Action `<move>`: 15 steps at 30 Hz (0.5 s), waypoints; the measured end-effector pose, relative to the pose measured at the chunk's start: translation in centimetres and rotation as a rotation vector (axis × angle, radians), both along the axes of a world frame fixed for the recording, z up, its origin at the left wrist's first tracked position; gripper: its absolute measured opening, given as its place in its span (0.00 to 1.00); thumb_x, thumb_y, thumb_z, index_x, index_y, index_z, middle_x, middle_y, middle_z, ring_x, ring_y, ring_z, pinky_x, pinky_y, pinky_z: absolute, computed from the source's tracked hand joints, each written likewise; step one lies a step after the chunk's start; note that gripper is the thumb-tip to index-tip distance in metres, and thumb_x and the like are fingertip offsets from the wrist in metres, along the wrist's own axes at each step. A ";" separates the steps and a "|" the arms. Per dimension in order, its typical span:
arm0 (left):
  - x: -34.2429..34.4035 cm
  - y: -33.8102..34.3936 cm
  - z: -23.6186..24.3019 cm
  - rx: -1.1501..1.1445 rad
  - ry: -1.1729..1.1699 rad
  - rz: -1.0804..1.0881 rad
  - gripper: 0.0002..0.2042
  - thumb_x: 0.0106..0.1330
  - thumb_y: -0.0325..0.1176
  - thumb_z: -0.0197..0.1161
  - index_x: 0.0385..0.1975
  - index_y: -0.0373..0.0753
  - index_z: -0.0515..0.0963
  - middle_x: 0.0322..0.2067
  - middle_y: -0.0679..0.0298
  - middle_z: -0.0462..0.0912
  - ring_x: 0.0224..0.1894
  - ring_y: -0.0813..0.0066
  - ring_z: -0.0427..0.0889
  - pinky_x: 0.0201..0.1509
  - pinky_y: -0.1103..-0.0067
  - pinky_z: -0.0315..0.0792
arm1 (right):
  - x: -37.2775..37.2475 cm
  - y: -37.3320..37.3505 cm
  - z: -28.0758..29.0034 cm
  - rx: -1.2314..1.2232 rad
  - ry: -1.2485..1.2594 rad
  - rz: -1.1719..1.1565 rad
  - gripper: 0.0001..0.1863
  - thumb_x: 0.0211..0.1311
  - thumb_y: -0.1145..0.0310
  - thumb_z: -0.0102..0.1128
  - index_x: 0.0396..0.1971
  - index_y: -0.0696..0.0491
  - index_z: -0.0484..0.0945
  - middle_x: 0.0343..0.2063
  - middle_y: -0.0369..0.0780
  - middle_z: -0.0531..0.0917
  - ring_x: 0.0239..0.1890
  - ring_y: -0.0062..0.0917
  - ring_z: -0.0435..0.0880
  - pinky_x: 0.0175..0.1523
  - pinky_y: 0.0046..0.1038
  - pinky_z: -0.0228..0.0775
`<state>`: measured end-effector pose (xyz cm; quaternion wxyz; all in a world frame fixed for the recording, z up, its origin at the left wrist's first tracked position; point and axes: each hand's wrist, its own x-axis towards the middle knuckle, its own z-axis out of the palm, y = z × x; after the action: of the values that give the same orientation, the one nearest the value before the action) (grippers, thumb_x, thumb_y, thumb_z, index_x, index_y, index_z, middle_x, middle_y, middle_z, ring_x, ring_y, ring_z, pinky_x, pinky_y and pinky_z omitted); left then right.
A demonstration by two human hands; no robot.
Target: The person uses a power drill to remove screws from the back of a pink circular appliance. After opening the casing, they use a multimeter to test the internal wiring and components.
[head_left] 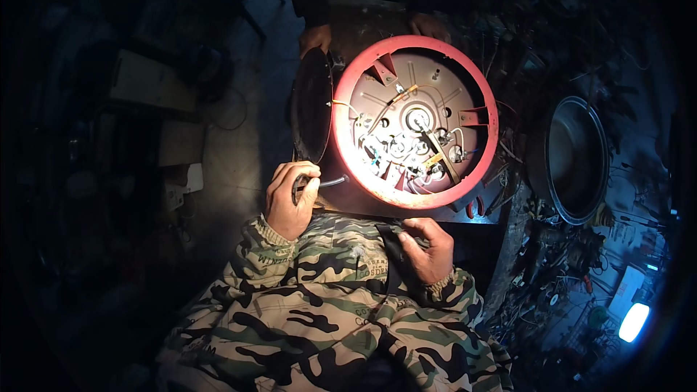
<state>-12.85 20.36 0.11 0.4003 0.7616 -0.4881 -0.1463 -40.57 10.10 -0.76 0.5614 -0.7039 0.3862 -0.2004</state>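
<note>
A red round appliance housing (485, 152) stands in front of me, its wires and metal parts exposed and brightly lit. Beside its left rim a dark round cover (312, 109) is tilted on edge. My left hand (292, 199) is closed at the cover's lower end, its fingers round a dark cord (334, 182) that runs to the housing's side. Just below the housing, near my jacket, my right hand (430, 249) is curled with its thumb toward the fingers; what it holds, if anything, is hidden. Another person's hand (316, 40) grips the cover's top.
That person's other hand (430, 27) rests behind the housing on the worktable (356, 18). To the right is a large metal pot (577, 160), with tangled wires and scrap (548, 261) below it. A bright lamp (634, 321) glows at lower right. Boxes (181, 141) stand at left.
</note>
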 end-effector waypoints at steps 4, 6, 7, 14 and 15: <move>-2.0 -2.2 0.2 0.059 -0.005 -0.086 0.12 0.59 0.20 0.65 0.42 0.33 0.77 0.43 0.54 0.83 0.44 0.58 0.81 0.52 0.70 0.75 | -4.6 -1.6 -0.4 0.097 0.070 -0.181 0.12 0.59 0.79 0.67 0.42 0.63 0.82 0.35 0.44 0.85 0.37 0.25 0.85 0.45 0.24 0.76; -2.7 -2.5 -0.4 0.178 0.102 -0.053 0.14 0.61 0.24 0.68 0.45 0.32 0.76 0.42 0.50 0.83 0.42 0.59 0.84 0.48 0.70 0.77 | -6.4 -2.7 -0.9 0.126 0.083 -0.257 0.11 0.60 0.79 0.66 0.42 0.63 0.82 0.35 0.42 0.85 0.37 0.23 0.84 0.46 0.23 0.75; -2.9 -2.6 -0.6 0.191 0.078 -0.039 0.15 0.61 0.26 0.69 0.45 0.33 0.75 0.40 0.50 0.83 0.41 0.57 0.85 0.46 0.69 0.78 | -7.3 -3.4 -1.1 0.144 0.090 -0.283 0.10 0.62 0.78 0.66 0.42 0.63 0.82 0.35 0.41 0.85 0.37 0.21 0.83 0.46 0.23 0.75; -2.8 -3.0 -1.2 0.248 0.174 0.008 0.14 0.61 0.28 0.71 0.43 0.36 0.75 0.30 0.53 0.84 0.32 0.57 0.87 0.37 0.71 0.79 | -9.4 -6.3 -2.4 0.121 0.065 -0.391 0.10 0.66 0.75 0.64 0.45 0.63 0.81 0.35 0.39 0.86 0.38 0.19 0.83 0.48 0.22 0.75; -2.8 -3.2 -1.0 0.268 0.158 0.015 0.14 0.60 0.27 0.71 0.42 0.36 0.75 0.30 0.53 0.84 0.32 0.59 0.87 0.38 0.71 0.79 | -9.2 -6.7 -2.4 0.140 0.079 -0.393 0.13 0.68 0.75 0.62 0.49 0.64 0.79 0.37 0.39 0.86 0.39 0.18 0.83 0.50 0.21 0.75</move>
<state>-15.62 17.17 -0.85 0.3334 0.7979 -0.4255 -0.2665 -49.72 3.39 -3.20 0.5432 -0.5818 0.5508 -0.2509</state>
